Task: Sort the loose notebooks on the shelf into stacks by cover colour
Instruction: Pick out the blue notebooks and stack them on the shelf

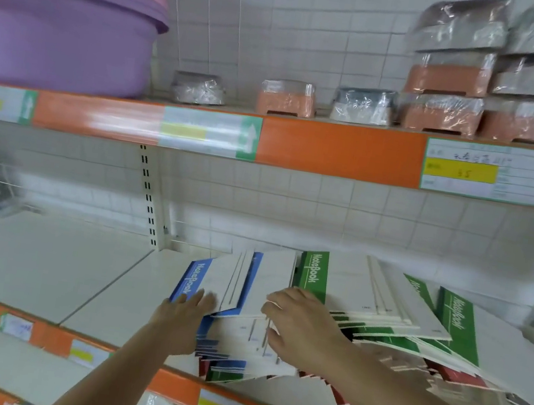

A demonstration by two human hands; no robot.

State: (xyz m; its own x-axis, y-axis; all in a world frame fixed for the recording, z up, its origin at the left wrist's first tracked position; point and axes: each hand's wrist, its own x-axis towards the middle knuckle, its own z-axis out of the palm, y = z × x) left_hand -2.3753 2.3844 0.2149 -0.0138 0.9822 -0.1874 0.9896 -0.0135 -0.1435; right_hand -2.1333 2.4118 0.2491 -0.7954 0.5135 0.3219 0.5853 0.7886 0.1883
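Sorting barely begun: notebooks lay mixed in one heap on the white metal shelf [42, 259], right of centre.

Blue-spined white-cover notebooks [212, 281] fanned at left, green-spined notebooks [314, 272] behind & right, red-cover notebooks [454, 374] buried low; no tidy colour stacks visible yet. Left hand [183, 321] lay flat, fingers straight, on the blue ones; right hand [296, 324], fingers curled, seemed to pinch a white cover, though blur left that grip unsure.

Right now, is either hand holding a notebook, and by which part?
Left hand rests flat on the blue notebooks; right hand curls over the white covers' near edges; firm grip unclear.
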